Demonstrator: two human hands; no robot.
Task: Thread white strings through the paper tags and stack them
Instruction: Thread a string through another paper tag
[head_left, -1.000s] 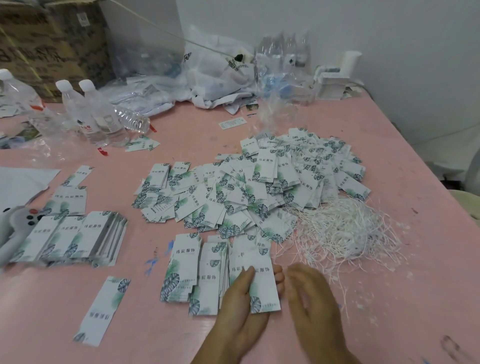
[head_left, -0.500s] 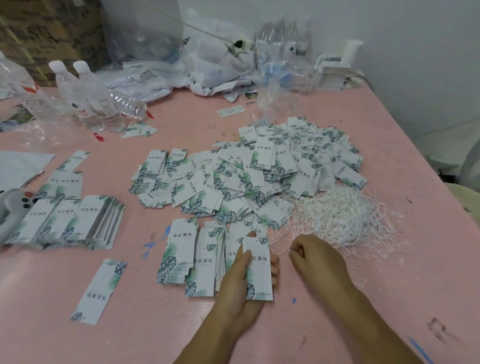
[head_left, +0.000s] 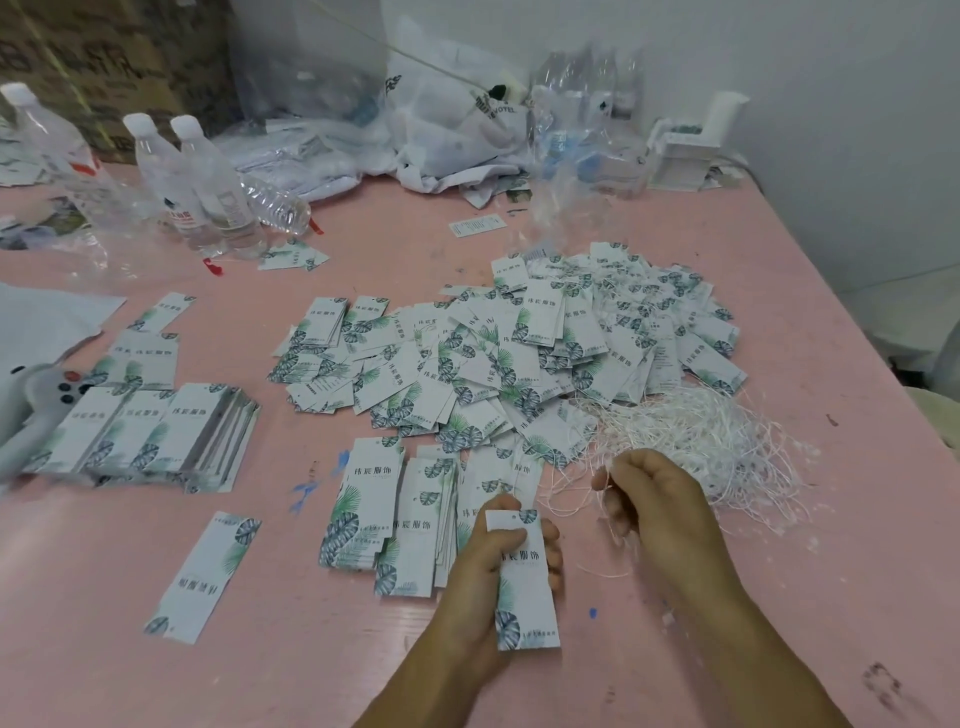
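- A white leaf-printed paper tag (head_left: 524, 582) is held in the left hand (head_left: 485, 587), above the pink surface (head_left: 779, 597).
- Thin white strings (head_left: 613, 512) are apparently pinched in the right hand (head_left: 657, 512).
- Neighbouring strands could be dragged from the tangled string heap (head_left: 711, 447).

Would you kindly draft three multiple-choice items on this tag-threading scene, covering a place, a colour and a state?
1. Where is the white string pile?
A. right of the loose tag heap
B. beside the water bottles
C. on the floor

2. What colour is the table?
A. grey
B. pink
C. green

3. What is the left hand doing?
A. resting empty
B. gripping a bottle
C. holding a paper tag

Key: 1 A, it lies at the loose tag heap's right edge; 2 B, bare surface is pink; 3 C, fingers wrap the paper tag.
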